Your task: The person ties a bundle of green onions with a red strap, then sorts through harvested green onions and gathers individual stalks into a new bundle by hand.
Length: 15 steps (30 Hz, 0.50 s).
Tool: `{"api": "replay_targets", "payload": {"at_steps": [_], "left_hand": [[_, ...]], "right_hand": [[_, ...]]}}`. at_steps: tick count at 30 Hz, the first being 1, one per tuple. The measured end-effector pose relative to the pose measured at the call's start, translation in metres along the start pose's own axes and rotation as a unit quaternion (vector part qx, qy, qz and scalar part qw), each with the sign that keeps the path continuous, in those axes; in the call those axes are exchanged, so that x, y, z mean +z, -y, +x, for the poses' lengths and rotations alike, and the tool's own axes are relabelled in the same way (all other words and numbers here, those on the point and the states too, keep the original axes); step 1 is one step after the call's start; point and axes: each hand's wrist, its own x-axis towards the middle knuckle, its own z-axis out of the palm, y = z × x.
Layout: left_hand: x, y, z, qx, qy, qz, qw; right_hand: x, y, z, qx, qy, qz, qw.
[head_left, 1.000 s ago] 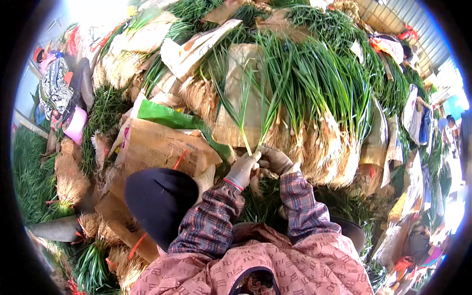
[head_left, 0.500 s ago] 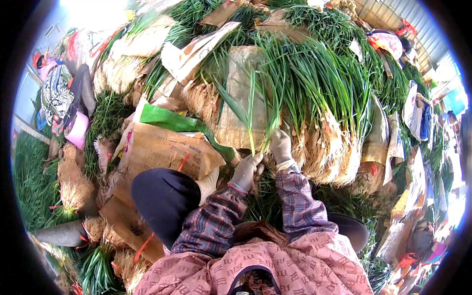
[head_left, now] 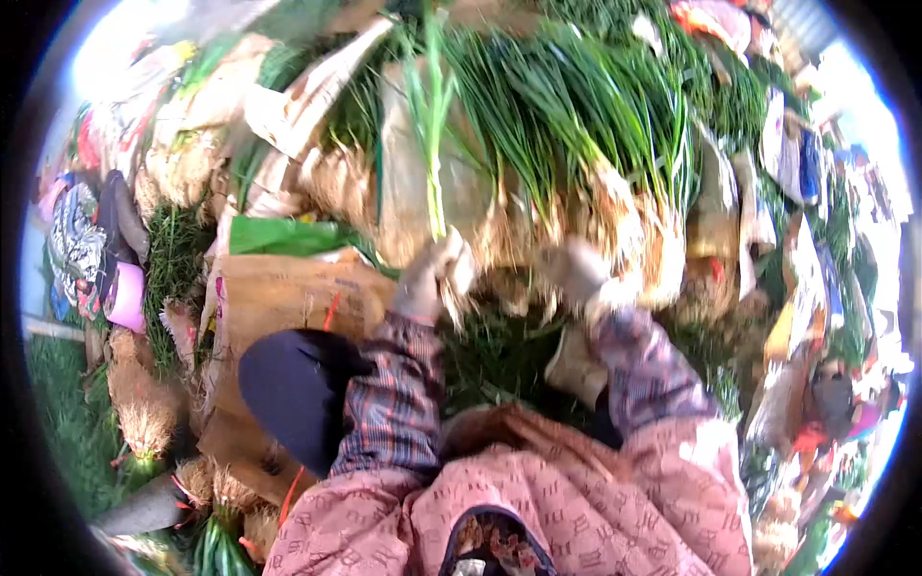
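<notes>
Green stalks (head_left: 434, 173) stand upright out of my gloved left hand (head_left: 437, 276), which is wrapped round their lower part; pale roots hang below the fist. My gloved right hand (head_left: 574, 271) is blurred by motion near the roots of the row of green onions (head_left: 615, 206), and its fingers are too smeared to read. The row lies with leaves pointing away and tan roots towards me. Behind the held stalks is a flat beige sack sheet (head_left: 399, 206).
A brown sack (head_left: 288, 288) with a green strip (head_left: 288, 235) lies left of my left hand. Root bundles (head_left: 142, 394) lie at the far left, near a pink object (head_left: 125, 296). My knee (head_left: 293, 389) is below the sack. Loose green leaves (head_left: 490, 360) lie between my legs.
My left hand has moved left and up with the stalks, which are now upright and close together. My right hand has come away from the stalks, to the right. The view has shifted.
</notes>
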Motion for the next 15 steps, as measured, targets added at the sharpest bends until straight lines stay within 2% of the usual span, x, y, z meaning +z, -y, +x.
{"api": "replay_targets", "payload": {"at_steps": [1, 2, 3, 4, 6, 7, 8, 9, 10, 11, 12, 13, 15], "left_hand": [[-0.017, 0.005, 0.006, 0.016, 0.018, 0.081, 0.996], [-0.035, 0.012, 0.013, 0.034, 0.041, 0.159, 0.986], [-0.043, 0.012, 0.016, 0.016, 0.056, 0.09, 0.994], [-0.045, 0.012, 0.01, 0.003, 0.067, 0.021, 0.998], [-0.024, 0.0, -0.007, 0.001, -0.025, 0.079, 0.997], [-0.011, -0.004, -0.016, 0.004, -0.102, 0.119, 0.988], [-0.018, -0.003, -0.017, 0.006, -0.092, 0.119, 0.989], [-0.022, -0.004, -0.022, 0.011, -0.098, 0.124, 0.987], [-0.022, -0.007, -0.028, 0.017, -0.104, 0.129, 0.986], [-0.019, -0.011, -0.036, 0.01, -0.135, 0.151, 0.979], [-0.034, -0.012, -0.036, 0.0, -0.111, 0.126, 0.986], [-0.045, -0.012, -0.039, 0.007, -0.109, 0.125, 0.986], [-0.044, -0.019, -0.051, 0.014, -0.118, 0.161, 0.98]], "right_hand": [[0.014, -0.025, 0.017, -0.151, -0.315, 0.058, 0.935], [-0.005, -0.035, 0.018, -0.136, -0.235, 0.21, 0.939], [-0.007, -0.068, 0.031, -0.24, -0.187, 0.235, 0.923], [-0.035, -0.081, 0.011, -0.224, -0.097, 0.208, 0.947], [-0.06, -0.104, -0.031, -0.155, -0.09, 0.152, 0.972], [-0.073, -0.113, -0.051, -0.093, -0.048, 0.11, 0.988], [-0.065, -0.141, -0.059, -0.071, -0.009, 0.087, 0.994], [-0.053, -0.167, -0.069, -0.042, 0.088, 0.022, 0.995], [-0.041, -0.161, -0.085, 0.006, 0.216, 0.101, 0.971], [-0.03, -0.153, -0.098, 0.09, 0.375, 0.135, 0.913], [0.002, -0.137, -0.105, -0.033, 0.414, -0.039, 0.909], [0.032, -0.129, -0.115, -0.083, 0.428, -0.103, 0.894], [0.091, -0.114, -0.135, -0.102, 0.416, -0.109, 0.897]]}}
